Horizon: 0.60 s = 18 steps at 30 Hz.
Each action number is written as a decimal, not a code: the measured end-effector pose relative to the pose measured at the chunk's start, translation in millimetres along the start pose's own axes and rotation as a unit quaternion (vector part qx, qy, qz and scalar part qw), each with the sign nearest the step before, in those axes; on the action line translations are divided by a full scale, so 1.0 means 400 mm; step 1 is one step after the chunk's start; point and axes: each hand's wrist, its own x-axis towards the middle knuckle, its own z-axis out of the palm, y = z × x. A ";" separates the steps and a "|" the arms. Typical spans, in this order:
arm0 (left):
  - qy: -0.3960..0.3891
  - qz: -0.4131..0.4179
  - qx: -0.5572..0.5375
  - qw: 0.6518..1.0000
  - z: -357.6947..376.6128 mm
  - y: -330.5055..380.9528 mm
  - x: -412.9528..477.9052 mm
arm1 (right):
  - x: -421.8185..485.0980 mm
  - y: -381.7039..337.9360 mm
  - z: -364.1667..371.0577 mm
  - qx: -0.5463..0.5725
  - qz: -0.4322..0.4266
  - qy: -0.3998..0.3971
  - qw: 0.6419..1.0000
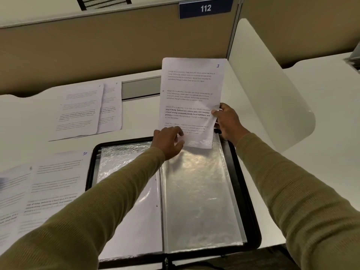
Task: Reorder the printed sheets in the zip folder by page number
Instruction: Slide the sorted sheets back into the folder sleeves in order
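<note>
1. A sheet marked 3 (191,98) is held upright over the far edge of the open zip folder (251,221), which lies on the desk (272,182).
2. The sheet's lower end meets the far edge of a clear sleeve (198,201).
3. The right hand (228,121) pinches the sheet's right edge between thumb and fingers.
4. The left hand (167,141) grips the lower left corner, fingers curled.
5. Left of the folder lie two far sheets (79,110) and near sheets marked 10 and 8 (56,182).

Office cubicle — beige partition (116,45), numbered sign (206,8), white desk (263,162).
</note>
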 end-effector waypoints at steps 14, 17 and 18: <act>-0.014 -0.172 -0.124 0.977 -0.026 -0.060 0.009 | 0.024 -0.021 -0.008 -0.058 0.029 -0.043 0.997; -0.014 -0.183 -0.132 0.974 -0.027 -0.062 0.015 | 0.026 -0.022 -0.002 -0.118 0.024 -0.077 0.990; -0.014 -0.185 -0.135 0.973 -0.027 -0.062 0.015 | 0.028 -0.021 0.000 -0.133 0.025 -0.082 0.987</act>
